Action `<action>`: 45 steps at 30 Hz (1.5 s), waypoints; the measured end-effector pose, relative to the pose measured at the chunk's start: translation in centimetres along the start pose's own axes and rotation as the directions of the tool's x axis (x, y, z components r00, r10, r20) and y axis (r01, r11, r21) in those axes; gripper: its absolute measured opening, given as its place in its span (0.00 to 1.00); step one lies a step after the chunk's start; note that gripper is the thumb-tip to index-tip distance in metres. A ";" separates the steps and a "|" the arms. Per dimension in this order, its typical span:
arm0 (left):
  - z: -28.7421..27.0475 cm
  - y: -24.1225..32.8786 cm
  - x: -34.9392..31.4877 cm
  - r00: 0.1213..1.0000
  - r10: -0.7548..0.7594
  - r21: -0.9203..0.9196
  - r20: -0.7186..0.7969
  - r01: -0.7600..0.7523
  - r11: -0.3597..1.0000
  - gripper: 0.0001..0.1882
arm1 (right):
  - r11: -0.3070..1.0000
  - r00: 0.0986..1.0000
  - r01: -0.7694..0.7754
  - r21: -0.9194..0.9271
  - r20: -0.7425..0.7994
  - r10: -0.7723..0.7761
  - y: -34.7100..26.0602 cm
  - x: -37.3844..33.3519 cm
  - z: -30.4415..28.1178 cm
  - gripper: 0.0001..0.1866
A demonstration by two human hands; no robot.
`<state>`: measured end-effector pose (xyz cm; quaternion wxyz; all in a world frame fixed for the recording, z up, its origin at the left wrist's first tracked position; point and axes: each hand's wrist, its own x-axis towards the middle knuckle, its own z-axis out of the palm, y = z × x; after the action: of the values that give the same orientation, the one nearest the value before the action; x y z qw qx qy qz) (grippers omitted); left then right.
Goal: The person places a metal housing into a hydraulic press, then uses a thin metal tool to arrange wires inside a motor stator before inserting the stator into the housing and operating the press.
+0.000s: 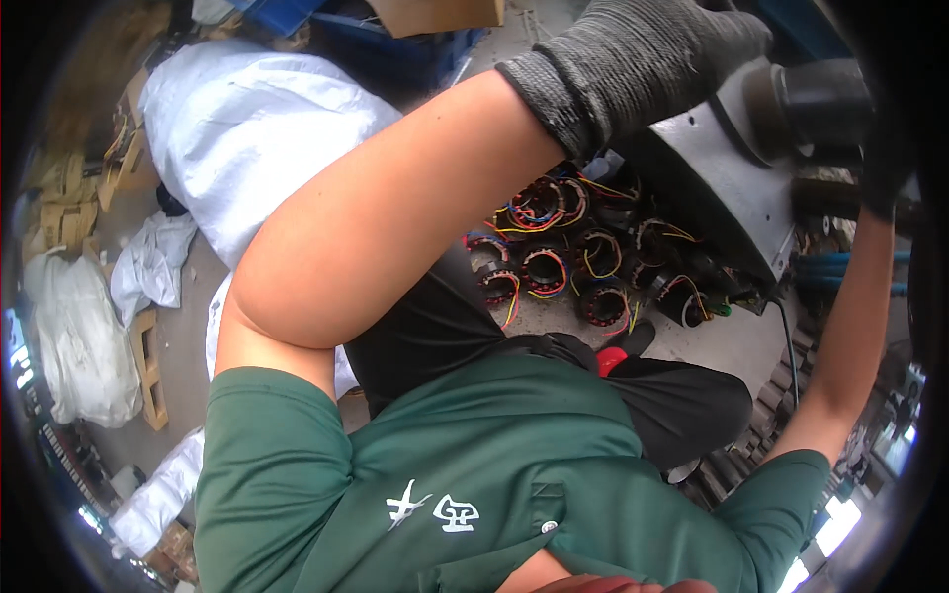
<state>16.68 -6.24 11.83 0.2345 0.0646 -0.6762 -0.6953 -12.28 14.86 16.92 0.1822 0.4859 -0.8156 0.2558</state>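
My left hand point(657, 64), in a grey knitted glove, reaches across to the upper right beside a machine. Its fingers look curled, and what they hold is hidden behind the glove. Close by them is a dark cylinder point(820, 104) on the machine's grey metal body point(727, 188). My right hand point(885, 173) is raised at the right rim, dark in shadow by the cylinder's far side; its fingers do not show clearly. Below the machine, several motor stators point(544, 267) with red, yellow and blue wires stand on the floor.
A large white woven sack point(262, 128) bulges at my left, with smaller white bags point(84, 336) and a wooden pallet point(150, 371) farther left. Blue bins point(395, 54) and a cardboard box point(435, 15) stand at the back. Rows of dark metal pieces point(732, 484) lie at lower right.
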 end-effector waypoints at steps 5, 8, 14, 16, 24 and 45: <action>-1.5 1.1 0.3 0.977 -0.134 0.046 0.163 0.128 0.991 0.16 | 0.961 0.820 0.028 0.276 0.544 -0.180 -8.5 -16.9 11.0 0.23; -2.3 0.8 -1.1 0.987 0.112 0.135 0.112 -0.127 0.983 0.15 | 0.786 0.530 0.044 0.616 0.653 -0.542 -13.8 -26.9 21.9 0.21; -1.1 -1.0 -1.1 0.973 0.194 0.285 0.126 -0.223 0.932 0.16 | 0.834 0.261 0.369 0.411 0.815 -0.517 -17.6 -43.2 38.5 0.21; -0.5 -1.2 -0.6 0.970 0.200 0.302 0.136 -0.233 0.924 0.17 | 0.856 0.389 0.383 0.348 0.779 -0.491 -18.5 -45.9 43.0 0.19; -0.1 -3.9 -0.2 0.965 0.224 0.444 0.136 -0.262 0.857 0.19 | 0.894 0.262 0.296 0.338 0.871 -0.416 -22.4 -36.6 34.5 0.18; 10.4 -6.3 -1.4 0.913 0.407 -0.175 0.022 -0.398 0.901 0.36 | -0.137 0.586 -0.387 0.912 0.358 0.727 -5.2 -23.5 2.2 0.20</action>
<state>12.20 3.61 6.24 0.3578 -0.1167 -0.6210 -0.6876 3.04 27.96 3.52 -0.1812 0.0358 -0.5516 0.8134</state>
